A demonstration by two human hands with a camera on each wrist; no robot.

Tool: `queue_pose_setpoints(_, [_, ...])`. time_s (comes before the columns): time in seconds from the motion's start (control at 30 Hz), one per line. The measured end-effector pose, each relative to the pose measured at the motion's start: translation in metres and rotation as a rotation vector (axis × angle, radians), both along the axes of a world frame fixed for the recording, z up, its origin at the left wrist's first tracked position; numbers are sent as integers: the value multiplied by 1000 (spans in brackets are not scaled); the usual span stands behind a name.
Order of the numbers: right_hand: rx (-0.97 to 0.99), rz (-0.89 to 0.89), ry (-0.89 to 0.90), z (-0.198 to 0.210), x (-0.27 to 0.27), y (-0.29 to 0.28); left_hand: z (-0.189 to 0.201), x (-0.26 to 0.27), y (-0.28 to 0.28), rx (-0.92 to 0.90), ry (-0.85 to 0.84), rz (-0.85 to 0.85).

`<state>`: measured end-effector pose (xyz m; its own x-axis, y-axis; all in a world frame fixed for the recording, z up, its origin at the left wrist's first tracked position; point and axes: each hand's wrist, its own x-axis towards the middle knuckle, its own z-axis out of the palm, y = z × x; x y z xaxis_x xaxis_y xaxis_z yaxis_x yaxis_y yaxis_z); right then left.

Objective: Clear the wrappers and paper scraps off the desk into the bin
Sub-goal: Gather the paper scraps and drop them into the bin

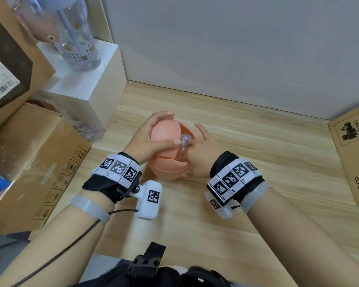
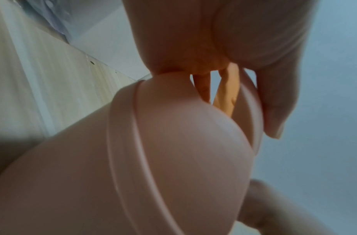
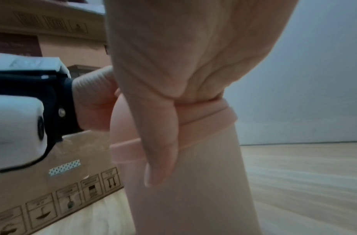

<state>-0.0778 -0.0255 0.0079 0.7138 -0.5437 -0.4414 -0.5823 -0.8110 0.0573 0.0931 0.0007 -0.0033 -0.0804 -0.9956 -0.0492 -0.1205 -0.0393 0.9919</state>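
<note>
The pale wood-grain worktop [image 1: 247,162] carries a brown cardboard box [image 1: 33,162] at the left, printed with handling symbols, and a second cardboard box [image 1: 352,154] at the right that reads "PICO" and "UN 3481". Behind the left box, a clear patterned water bottle [image 1: 77,38] stands on a white block [image 1: 85,79].

In the middle sits the small peach-pink plastic bin [image 1: 168,164] with a domed swing lid. The left hand [image 1: 151,137] grips the dome, fingers curled over its far side and thumb across the front, tipping the lid open. The right hand [image 1: 201,156] pinches a crumpled clear wrapper [image 1: 184,141] at the opening, index finger and thumb closed on it; its little finger hangs against the bin's side in the right wrist view.

The wrapper is only partly inside. If the left hand lets the lid swing back too soon, it could trap the film at the rim, or the springy crumple could pop back out onto the worktop. The light bin may also tip under the push.
</note>
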Motion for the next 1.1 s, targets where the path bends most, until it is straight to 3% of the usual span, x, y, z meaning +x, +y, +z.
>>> queue_pose_setpoints(0.17, [55,-99,-489,9,-27,2,-1,3,0,27,-32,33])
queue_pose_setpoints(0.23, [42,-110,-609,6,-33,1,-1,2,0,30,-40,42])
queue_pose_setpoints(0.43, [-64,-76,-489,-10,-28,6,0,5,0,36,-64,53])
queue_pose_setpoints(0.63, [-39,-98,-737,-37,-1,27,5,15,4,14,-163,93])
queue_pose_setpoints(0.83, [71,-271,-954,-43,40,46,10,43,14,6,-285,245])
queue_pose_setpoints(0.93, [46,-217,-887,-47,50,51,6,51,18,2,-308,287])
queue_pose_setpoints(1.03, [149,-242,-684,-38,54,49,3,51,19,-6,-307,316])
queue_pose_setpoints(1.1, [104,-214,-583,-31,54,44,3,50,21,-3,-286,324])
